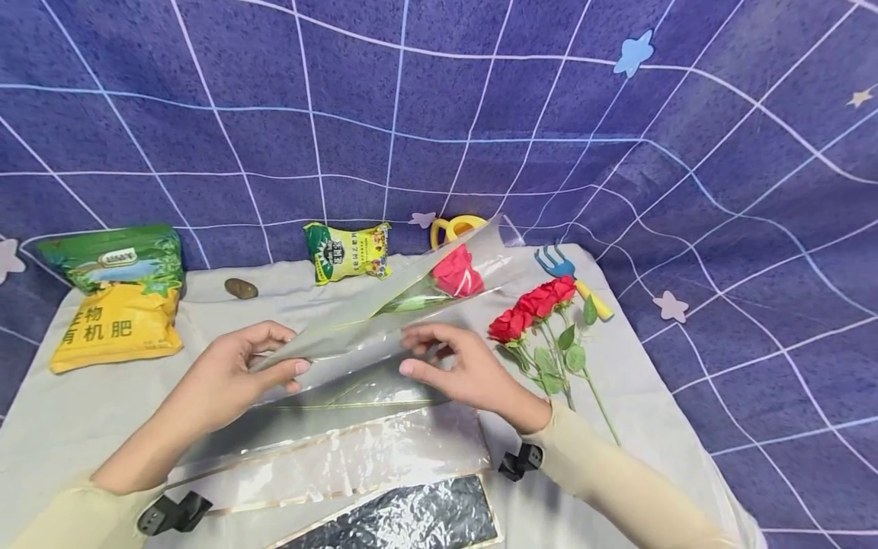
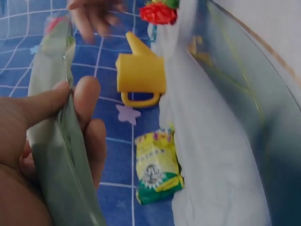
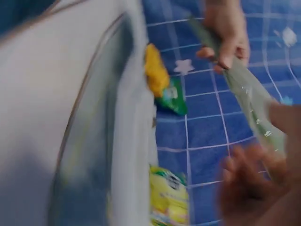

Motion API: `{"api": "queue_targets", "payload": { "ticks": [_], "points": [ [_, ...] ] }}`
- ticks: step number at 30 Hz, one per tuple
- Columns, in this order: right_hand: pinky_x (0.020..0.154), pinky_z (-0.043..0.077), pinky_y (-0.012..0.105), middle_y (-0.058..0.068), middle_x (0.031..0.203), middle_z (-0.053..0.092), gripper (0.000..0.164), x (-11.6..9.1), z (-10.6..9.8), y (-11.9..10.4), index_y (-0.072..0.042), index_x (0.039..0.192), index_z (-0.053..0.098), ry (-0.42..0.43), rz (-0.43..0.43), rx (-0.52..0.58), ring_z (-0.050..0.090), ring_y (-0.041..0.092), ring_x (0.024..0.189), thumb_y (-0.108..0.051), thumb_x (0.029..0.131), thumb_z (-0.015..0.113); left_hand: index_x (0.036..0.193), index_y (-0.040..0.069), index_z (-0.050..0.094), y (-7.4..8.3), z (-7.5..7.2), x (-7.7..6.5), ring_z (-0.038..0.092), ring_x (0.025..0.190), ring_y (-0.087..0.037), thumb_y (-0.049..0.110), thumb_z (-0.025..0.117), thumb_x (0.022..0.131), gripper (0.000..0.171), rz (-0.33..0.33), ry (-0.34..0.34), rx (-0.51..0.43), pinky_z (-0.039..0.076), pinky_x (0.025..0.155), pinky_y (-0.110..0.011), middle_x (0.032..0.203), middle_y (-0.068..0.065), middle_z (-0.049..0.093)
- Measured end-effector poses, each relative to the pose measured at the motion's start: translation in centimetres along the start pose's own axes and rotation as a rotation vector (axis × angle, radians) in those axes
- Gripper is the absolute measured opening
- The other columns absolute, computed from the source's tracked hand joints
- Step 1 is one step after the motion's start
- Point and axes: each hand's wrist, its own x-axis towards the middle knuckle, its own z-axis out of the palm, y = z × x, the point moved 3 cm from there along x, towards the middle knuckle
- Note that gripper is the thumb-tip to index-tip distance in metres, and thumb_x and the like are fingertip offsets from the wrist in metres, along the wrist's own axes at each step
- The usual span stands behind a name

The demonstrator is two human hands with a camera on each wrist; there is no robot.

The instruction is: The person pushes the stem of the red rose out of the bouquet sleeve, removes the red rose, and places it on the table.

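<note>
A single red rose (image 1: 458, 273) with green leaves lies inside a clear and grey-green sheet of flower wrapping paper (image 1: 343, 335), rolled into a slanting cone. My left hand (image 1: 229, 374) pinches the cone's lower end between thumb and fingers. In the left wrist view the folded wrapping paper (image 2: 56, 141) runs through that grip. Beside the cone's lower edge is my right hand (image 1: 459, 364), its fingers loosely bent and apart from the thumb. It looks blurred in the right wrist view, and nothing shows in its grasp. Most of the rose's stem is hidden by the paper.
Several loose red roses (image 1: 531, 309) lie right of the cone, near a blue hand fork (image 1: 555, 261). Behind stand a yellow watering can (image 2: 141, 73) and a small yellow-green packet (image 1: 350, 252). At left are a stone (image 1: 241, 288) and a fertilizer bag (image 1: 116, 324). Flat wrapping sheets (image 1: 357, 465) lie in front.
</note>
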Motion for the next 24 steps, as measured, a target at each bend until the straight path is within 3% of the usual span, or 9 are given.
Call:
{"api": "queue_targets", "payload": {
  "ticks": [1, 3, 5, 8, 11, 15, 20, 24],
  "points": [
    [0.075, 0.05, 0.033, 0.009, 0.1, 0.065, 0.03, 0.0, 0.2, 0.6, 0.0, 0.11, 0.061, -0.014, 0.124, 0.07, 0.06, 0.021, 0.088, -0.014, 0.085, 0.07, 0.106, 0.015, 0.057, 0.2, 0.2, 0.1, 0.067, 0.07, -0.017, 0.032, 0.071, 0.084, 0.031, 0.001, -0.019, -0.047, 0.051, 0.067, -0.029, 0.084, 0.001, 0.068],
    [0.077, 0.05, 0.034, 0.011, 0.102, 0.065, 0.036, -0.1, 0.6, 1.8, 0.001, 0.114, 0.058, 0.018, 0.324, 0.237, 0.061, 0.022, 0.088, -0.021, 0.087, 0.069, 0.108, 0.016, 0.057, 0.5, 0.6, 0.2, 0.067, 0.073, -0.017, 0.034, 0.074, 0.081, 0.037, 0.012, -0.04, -0.041, 0.051, 0.071, -0.033, 0.09, 0.0, 0.067],
    [0.082, 0.048, 0.036, 0.013, 0.103, 0.064, 0.037, -0.1, 0.8, 2.7, 0.001, 0.115, 0.057, 0.121, 0.407, 0.45, 0.06, 0.024, 0.091, -0.02, 0.087, 0.069, 0.111, 0.02, 0.057, 0.8, 1.0, 0.2, 0.065, 0.085, -0.02, 0.038, 0.076, 0.077, 0.043, 0.024, -0.048, 0.012, 0.049, 0.079, -0.041, 0.1, -0.002, 0.065],
    [0.08, 0.048, 0.032, 0.012, 0.1, 0.063, 0.033, 0.1, 0.9, 3.5, 0.0, 0.11, 0.059, 0.265, 0.398, 0.693, 0.059, 0.019, 0.086, -0.017, 0.084, 0.072, 0.114, 0.029, 0.056, 1.2, 1.4, 0.1, 0.058, 0.102, -0.021, 0.048, 0.075, 0.073, 0.05, 0.034, -0.054, 0.118, 0.043, 0.088, -0.047, 0.108, 0.003, 0.063],
    [0.075, 0.047, 0.029, 0.01, 0.098, 0.062, 0.029, 0.6, 1.0, 3.7, -0.002, 0.109, 0.058, 0.318, 0.354, 0.867, 0.057, 0.017, 0.084, -0.008, 0.084, 0.07, 0.114, 0.032, 0.057, 1.3, 1.5, -0.1, 0.062, 0.095, -0.018, 0.048, 0.07, 0.079, 0.04, 0.032, -0.075, 0.105, 0.048, 0.082, -0.042, 0.106, 0.008, 0.064],
    [0.071, 0.048, 0.027, 0.006, 0.095, 0.062, 0.022, 0.8, 1.1, 3.7, -0.005, 0.106, 0.058, 0.364, 0.36, 0.994, 0.058, 0.015, 0.08, -0.01, 0.087, 0.067, 0.091, 0.028, 0.061, 1.5, 1.4, -0.2, 0.056, 0.061, -0.007, 0.045, 0.062, 0.088, 0.017, 0.052, -0.071, 0.114, 0.047, 0.062, -0.028, 0.072, 0.012, 0.062],
    [0.079, 0.048, 0.03, 0.007, 0.099, 0.061, 0.025, 1.7, 1.6, 3.6, -0.003, 0.107, 0.057, 0.483, 0.313, 1.101, 0.059, 0.015, 0.086, -0.013, 0.087, 0.068, 0.068, 0.023, 0.053, 2.2, 1.7, -0.1, 0.037, 0.047, -0.008, 0.048, 0.062, 0.086, 0.032, 0.045, -0.03, 0.145, 0.038, 0.049, -0.027, 0.052, 0.008, 0.043],
    [0.081, 0.048, 0.03, 0.007, 0.1, 0.06, 0.028, 2.5, 1.9, 3.5, -0.001, 0.11, 0.056, 0.572, 0.273, 1.076, 0.059, 0.015, 0.089, -0.006, 0.085, 0.069, 0.068, 0.024, 0.057, 2.8, 2.2, -0.1, 0.032, 0.044, -0.007, 0.051, 0.062, 0.085, 0.032, -0.001, -0.018, 0.113, 0.034, 0.044, -0.028, 0.049, 0.007, 0.043]
  ]
}}
